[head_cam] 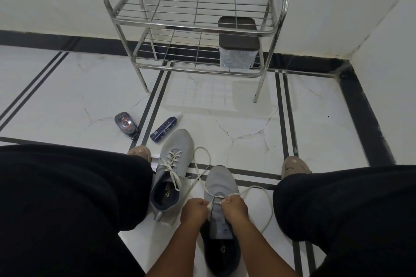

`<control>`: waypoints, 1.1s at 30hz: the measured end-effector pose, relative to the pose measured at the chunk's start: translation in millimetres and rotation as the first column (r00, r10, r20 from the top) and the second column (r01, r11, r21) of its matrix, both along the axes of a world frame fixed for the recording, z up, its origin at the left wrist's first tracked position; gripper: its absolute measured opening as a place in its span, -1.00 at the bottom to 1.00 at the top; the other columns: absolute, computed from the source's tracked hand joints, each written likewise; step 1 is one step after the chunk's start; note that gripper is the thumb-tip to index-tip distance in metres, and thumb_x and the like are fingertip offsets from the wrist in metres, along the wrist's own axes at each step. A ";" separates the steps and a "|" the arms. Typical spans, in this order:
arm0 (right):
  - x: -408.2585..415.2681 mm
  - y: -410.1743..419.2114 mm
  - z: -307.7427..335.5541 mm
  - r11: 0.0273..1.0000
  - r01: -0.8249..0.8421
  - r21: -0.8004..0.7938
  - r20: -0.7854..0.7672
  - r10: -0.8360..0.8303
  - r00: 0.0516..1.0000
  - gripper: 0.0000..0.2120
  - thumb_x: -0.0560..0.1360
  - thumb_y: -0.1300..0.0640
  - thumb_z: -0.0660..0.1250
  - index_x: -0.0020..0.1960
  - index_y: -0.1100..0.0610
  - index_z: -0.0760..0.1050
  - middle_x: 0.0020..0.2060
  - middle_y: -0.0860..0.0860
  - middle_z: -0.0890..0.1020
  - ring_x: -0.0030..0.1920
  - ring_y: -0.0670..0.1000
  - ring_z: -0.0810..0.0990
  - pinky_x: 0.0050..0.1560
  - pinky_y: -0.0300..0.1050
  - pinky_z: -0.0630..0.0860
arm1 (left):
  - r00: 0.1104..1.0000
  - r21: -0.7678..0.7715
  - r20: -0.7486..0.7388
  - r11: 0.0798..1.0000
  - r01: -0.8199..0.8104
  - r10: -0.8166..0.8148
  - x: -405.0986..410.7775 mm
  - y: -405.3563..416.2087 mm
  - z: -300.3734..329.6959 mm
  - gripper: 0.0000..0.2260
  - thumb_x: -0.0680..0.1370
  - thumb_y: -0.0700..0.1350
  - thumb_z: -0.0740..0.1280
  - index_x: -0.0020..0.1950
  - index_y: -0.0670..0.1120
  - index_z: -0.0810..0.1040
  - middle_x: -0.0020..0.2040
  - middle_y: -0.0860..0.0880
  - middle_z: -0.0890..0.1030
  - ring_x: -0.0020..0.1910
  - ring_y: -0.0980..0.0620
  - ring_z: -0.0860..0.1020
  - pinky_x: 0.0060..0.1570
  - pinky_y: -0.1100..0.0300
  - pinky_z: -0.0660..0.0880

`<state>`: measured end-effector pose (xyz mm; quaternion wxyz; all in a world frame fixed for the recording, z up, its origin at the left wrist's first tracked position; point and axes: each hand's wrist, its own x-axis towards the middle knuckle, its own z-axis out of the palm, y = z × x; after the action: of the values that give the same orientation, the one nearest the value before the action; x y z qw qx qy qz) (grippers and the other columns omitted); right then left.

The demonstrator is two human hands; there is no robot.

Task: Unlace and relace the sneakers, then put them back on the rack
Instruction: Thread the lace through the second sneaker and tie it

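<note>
Right sneaker (221, 189): on floor between knees, lace (203, 165) through lowest eyelets only. Left hand (194, 211), right hand (234, 208): each grip pinching lace end. Left sneaker (173, 164): just beside, laced, untied. Rack (193, 27): well apart, no sneakers. Judgement: relacing under way, racking pending.

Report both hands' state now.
Left hand: fingers pinch the white lace of the sneaker.
Right hand: fingers pinch the same lace.
</note>
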<state>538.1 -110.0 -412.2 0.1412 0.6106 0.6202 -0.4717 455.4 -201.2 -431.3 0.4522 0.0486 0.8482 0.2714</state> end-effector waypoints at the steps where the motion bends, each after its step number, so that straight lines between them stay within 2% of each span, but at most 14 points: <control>1: -0.7 -0.2 1.4 1.000 0.003 -0.004 0.000 -0.003 1.000 -0.67 0.58 0.13 0.17 -0.36 0.07 0.32 -0.13 0.09 0.51 -0.12 0.06 0.45 -0.14 -0.23 0.32 | 1.000 0.000 0.003 1.000 -0.003 0.003 0.0 0.1 -0.1 -0.79 0.50 -0.21 0.32 0.07 -0.06 0.67 0.07 -0.09 0.67 0.08 -0.09 0.60 0.11 0.12 0.53; 6: -1.5 -1.3 2.5 1.000 -0.006 -0.002 0.009 0.006 1.000 -0.73 0.59 0.12 0.16 -0.29 0.08 0.37 0.07 0.17 0.61 -0.09 0.06 0.47 -0.11 -0.22 0.34 | 1.000 -0.007 0.005 1.000 -0.009 0.009 0.4 0.5 2.7 -0.77 0.51 -0.22 0.31 0.10 -0.06 0.66 0.09 -0.08 0.66 0.10 -0.08 0.59 0.12 0.15 0.52; 11: -3.3 -1.2 3.5 1.000 -0.021 0.001 0.021 0.021 1.000 -0.81 0.59 0.12 0.17 -0.03 0.16 0.53 0.12 0.18 0.60 0.13 0.17 0.56 -0.07 -0.21 0.36 | 1.000 -0.011 0.012 1.000 -0.009 0.009 2.0 0.4 7.7 -0.78 0.49 -0.23 0.30 0.03 -0.02 0.68 0.04 -0.07 0.67 0.06 -0.08 0.61 0.11 0.07 0.55; 14: -4.3 -2.2 6.6 0.999 -0.036 -0.003 0.020 0.036 0.999 -0.79 0.59 0.12 0.16 0.00 0.18 0.53 0.12 0.18 0.60 0.12 0.16 0.56 -0.09 -0.22 0.37 | 1.000 -0.014 0.006 1.000 0.008 -0.008 2.0 0.9 9.4 -0.78 0.49 -0.21 0.30 0.03 -0.01 0.67 0.04 -0.05 0.67 0.06 -0.07 0.60 0.10 0.09 0.55; 16: -5.0 -3.7 8.6 0.999 -0.045 0.001 0.026 0.045 0.999 -0.74 0.60 0.10 0.16 0.08 0.22 0.56 0.10 0.16 0.61 0.11 0.15 0.57 -0.10 -0.23 0.36 | 0.999 -0.021 -0.012 0.999 0.037 -0.037 3.1 1.3 11.3 -0.79 0.48 -0.19 0.30 0.02 0.01 0.66 0.04 -0.03 0.67 0.05 -0.05 0.60 0.09 0.11 0.55; 18: -5.0 -5.6 11.5 0.998 -0.058 0.015 0.017 0.058 0.998 -0.75 0.59 0.08 0.17 0.01 0.19 0.57 0.04 0.15 0.61 0.05 0.13 0.57 -0.12 -0.22 0.36 | 0.994 -0.024 -0.055 0.995 0.098 -0.099 5.5 2.5 14.6 -0.81 0.48 -0.16 0.28 0.00 0.03 0.63 0.03 -0.02 0.66 0.03 -0.03 0.60 0.07 0.14 0.53; 21: -2.6 -6.0 8.9 0.998 -0.045 0.043 -0.018 0.046 0.999 -0.73 0.56 0.08 0.24 -0.32 0.04 0.44 -0.13 0.09 0.59 -0.13 0.06 0.53 -0.12 -0.17 0.43 | 0.976 -0.040 -0.146 0.987 0.158 -0.163 7.6 4.4 18.6 -0.81 0.54 -0.10 0.19 0.08 0.06 0.54 0.05 -0.05 0.63 0.01 -0.06 0.58 0.01 0.14 0.51; 22: -1.5 -6.3 8.5 0.998 -0.041 0.042 -0.032 0.042 0.999 -0.74 0.55 0.07 0.27 -0.32 0.02 0.46 -0.13 0.06 0.61 -0.13 0.04 0.54 -0.11 -0.18 0.44 | 0.966 -0.056 -0.169 0.981 0.187 -0.194 7.4 4.2 19.3 -0.79 0.56 -0.10 0.16 0.11 0.08 0.52 0.05 -0.05 0.62 0.01 -0.07 0.57 -0.01 0.14 0.49; 25: 0.7 -8.4 14.7 0.987 -0.124 0.098 -0.008 0.125 0.992 -0.86 0.53 0.00 0.30 -0.04 -0.02 0.62 0.03 0.00 0.63 0.03 0.05 0.57 -0.02 -0.18 0.45 | 0.925 -0.100 -0.213 0.948 0.301 -0.316 6.5 6.3 18.7 -0.79 0.55 -0.12 0.16 0.06 0.10 0.53 0.04 -0.02 0.62 0.01 -0.04 0.57 -0.05 0.14 0.47; 27: 5.9 -9.4 18.4 0.921 -0.290 0.258 0.118 0.268 0.956 -0.81 0.52 0.00 0.30 0.12 -0.04 0.52 0.13 -0.01 0.51 0.13 0.07 0.49 0.07 -0.10 0.42 | 0.908 -0.126 -0.252 0.941 0.313 -0.336 4.4 9.6 19.0 -0.81 0.54 -0.15 0.18 -0.02 0.07 0.55 0.00 -0.03 0.64 -0.03 -0.04 0.58 -0.09 0.15 0.47; 29: 13.2 -11.5 25.0 0.823 -0.421 0.380 0.235 0.355 0.905 -0.71 0.49 0.02 0.32 0.18 0.00 0.39 0.15 0.00 0.46 0.16 0.07 0.46 0.10 -0.07 0.41 | 0.904 -0.150 -0.277 0.944 0.294 -0.326 3.5 13.2 19.3 -0.81 0.55 -0.13 0.16 -0.03 0.03 0.56 0.01 -0.05 0.64 0.00 -0.05 0.58 -0.08 0.15 0.46; 30: 17.2 -12.8 27.7 0.807 -0.447 0.386 0.263 0.368 0.892 -0.69 0.50 0.01 0.32 0.20 0.01 0.37 0.15 0.01 0.47 0.16 0.06 0.48 0.10 -0.07 0.42 | 0.905 -0.157 -0.282 0.946 0.284 -0.318 3.4 14.5 19.3 -0.81 0.56 -0.11 0.15 -0.02 0.00 0.56 0.02 -0.06 0.63 0.02 -0.07 0.57 -0.07 0.16 0.45; 33: 30.1 -16.6 31.6 0.848 -0.466 0.251 0.299 0.390 0.871 -0.74 0.56 0.04 0.25 0.23 0.07 0.43 0.17 0.03 0.56 0.17 0.05 0.55 0.09 -0.09 0.48 | 0.928 -0.154 -0.299 0.971 0.181 -0.220 3.2 15.5 23.0 -0.85 0.56 -0.11 0.16 0.00 -0.08 0.51 0.01 -0.11 0.61 0.01 -0.11 0.56 -0.11 0.16 0.44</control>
<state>568.2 -126.6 -380.5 0.2169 0.5222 0.7871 -0.2465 458.6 -185.7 -408.3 0.3390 0.1496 0.9150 0.1594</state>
